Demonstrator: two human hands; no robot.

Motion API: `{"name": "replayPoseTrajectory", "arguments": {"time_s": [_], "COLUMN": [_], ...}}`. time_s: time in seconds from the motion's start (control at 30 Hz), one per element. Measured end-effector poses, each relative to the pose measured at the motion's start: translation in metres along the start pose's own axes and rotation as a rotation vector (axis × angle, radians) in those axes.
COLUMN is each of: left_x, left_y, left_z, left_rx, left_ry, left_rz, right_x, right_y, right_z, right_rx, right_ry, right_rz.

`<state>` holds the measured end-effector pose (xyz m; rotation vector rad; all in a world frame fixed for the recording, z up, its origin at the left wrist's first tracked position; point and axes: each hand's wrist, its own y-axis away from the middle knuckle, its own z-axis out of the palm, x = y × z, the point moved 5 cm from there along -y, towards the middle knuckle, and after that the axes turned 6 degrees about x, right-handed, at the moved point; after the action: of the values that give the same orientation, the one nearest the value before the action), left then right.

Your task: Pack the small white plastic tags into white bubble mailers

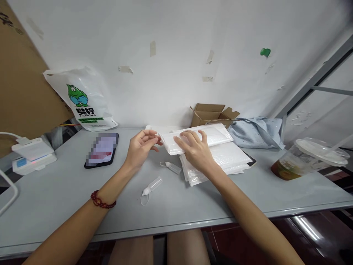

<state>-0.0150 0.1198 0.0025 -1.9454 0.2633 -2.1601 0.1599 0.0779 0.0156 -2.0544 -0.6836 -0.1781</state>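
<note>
A white bubble mailer (215,134) is raised at a tilt over a stack of similar white mailers (228,158). My right hand (197,149) holds it, with bent, spread fingers across its upper face and the thumb out of sight. At the mailer's left end is my left hand (140,149), its thumb and fingertips drawn together by the corner. Whether anything is pinched there I cannot make out. Below, a small clear dropper bottle (173,168) lies on the grey table, and a second clear dropper bottle (153,185) with a looped cap strap lies nearer me.
A phone (102,151) and a white charger (34,156) lie to the left, before a printed white bag (85,99). Behind the mailers stand an open cardboard box (211,113) and a light-blue cloth bundle (256,132). A drink cup (300,162) is at right.
</note>
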Motion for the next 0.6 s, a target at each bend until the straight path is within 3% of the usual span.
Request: {"name": "replayPoseTrajectory", "arguments": {"time_s": [0.2,0.37,0.6], "left_x": [-0.005,-0.014,-0.012], "left_y": [0.008,0.008,0.011], "left_z": [0.013,0.018,0.029], "left_rx": [-0.132,-0.177,-0.126], "left_ry": [-0.233,-0.231,-0.169], "left_rz": [0.209,0.201,0.164], "right_x": [0.002,0.003,0.006], "right_y": [-0.002,-0.003,-0.005], "right_z": [-0.006,-0.009,-0.024], "right_rx": [0.079,0.113,0.273], "right_ry": [0.003,-0.005,0.035], "right_rz": [-0.005,-0.007,-0.037]}}
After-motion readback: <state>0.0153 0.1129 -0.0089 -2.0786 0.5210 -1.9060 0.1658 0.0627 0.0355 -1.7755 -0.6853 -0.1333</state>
